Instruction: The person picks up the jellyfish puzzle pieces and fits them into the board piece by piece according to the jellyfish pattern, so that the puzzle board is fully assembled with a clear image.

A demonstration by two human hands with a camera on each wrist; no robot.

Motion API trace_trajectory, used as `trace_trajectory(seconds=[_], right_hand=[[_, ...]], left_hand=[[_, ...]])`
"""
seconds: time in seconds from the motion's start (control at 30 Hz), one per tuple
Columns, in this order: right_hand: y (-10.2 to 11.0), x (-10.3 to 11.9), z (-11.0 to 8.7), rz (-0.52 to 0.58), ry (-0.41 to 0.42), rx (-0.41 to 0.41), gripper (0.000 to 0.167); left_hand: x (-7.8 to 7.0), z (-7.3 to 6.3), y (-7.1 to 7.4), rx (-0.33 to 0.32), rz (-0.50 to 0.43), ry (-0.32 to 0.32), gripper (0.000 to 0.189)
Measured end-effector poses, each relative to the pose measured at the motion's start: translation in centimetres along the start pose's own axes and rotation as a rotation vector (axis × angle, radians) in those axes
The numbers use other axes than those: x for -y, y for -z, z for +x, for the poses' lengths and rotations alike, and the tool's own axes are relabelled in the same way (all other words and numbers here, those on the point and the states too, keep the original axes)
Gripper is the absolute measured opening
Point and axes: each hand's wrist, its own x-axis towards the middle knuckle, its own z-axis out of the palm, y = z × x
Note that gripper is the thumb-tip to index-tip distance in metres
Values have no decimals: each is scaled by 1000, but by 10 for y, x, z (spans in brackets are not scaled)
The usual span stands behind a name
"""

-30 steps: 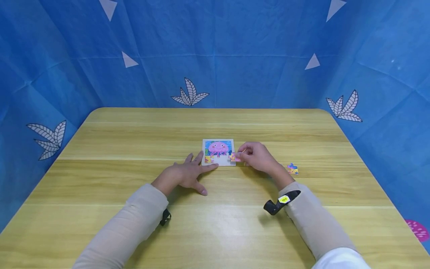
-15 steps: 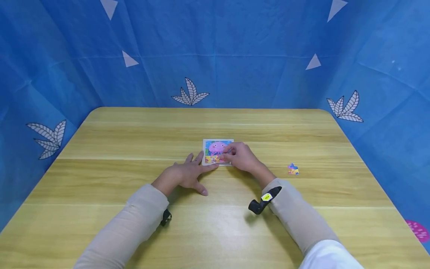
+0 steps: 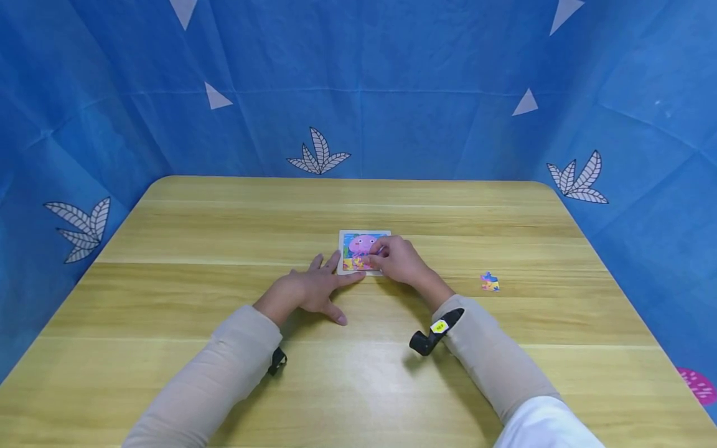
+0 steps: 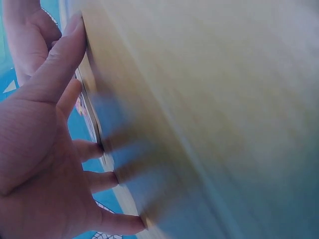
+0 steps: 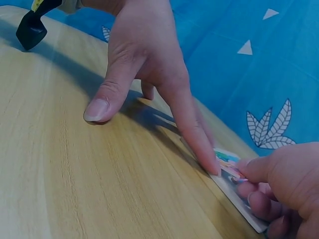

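Note:
A small jigsaw puzzle (image 3: 358, 244) with a pink jellyfish picture and a white border lies flat on the table. My left hand (image 3: 310, 289) spreads its straight fingers at the puzzle's left and lower edge, the index fingertip touching the border. Over the puzzle's lower right part, my right hand (image 3: 400, 260) pinches a puzzle piece (image 5: 240, 178) between thumb and fingers. Most of that piece is hidden by the fingers in the head view. A loose puzzle piece (image 3: 490, 282), blue, yellow and pink, lies to the right of my right hand.
The wooden table (image 3: 224, 218) is bounded at the back and sides by a blue cloth (image 3: 426, 124) with white leaves and triangles. A black wrist camera (image 3: 426, 341) sticks out from my right sleeve above the tabletop.
My right hand has moved left with the puzzle piece, from the frame's right edge to over its lower part. The left hand and the loose piece have stayed in place.

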Motion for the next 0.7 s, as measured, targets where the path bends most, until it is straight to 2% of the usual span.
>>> trace_trajectory(seconds=[0.4, 0.7], right_hand=[[1, -1, 2, -17, -27, 36, 12], [2, 3, 4, -82, -56, 41, 14]], left_hand=[[0, 0, 0, -2, 4, 4, 90], [-1, 0, 0, -2, 2, 1, 90]])
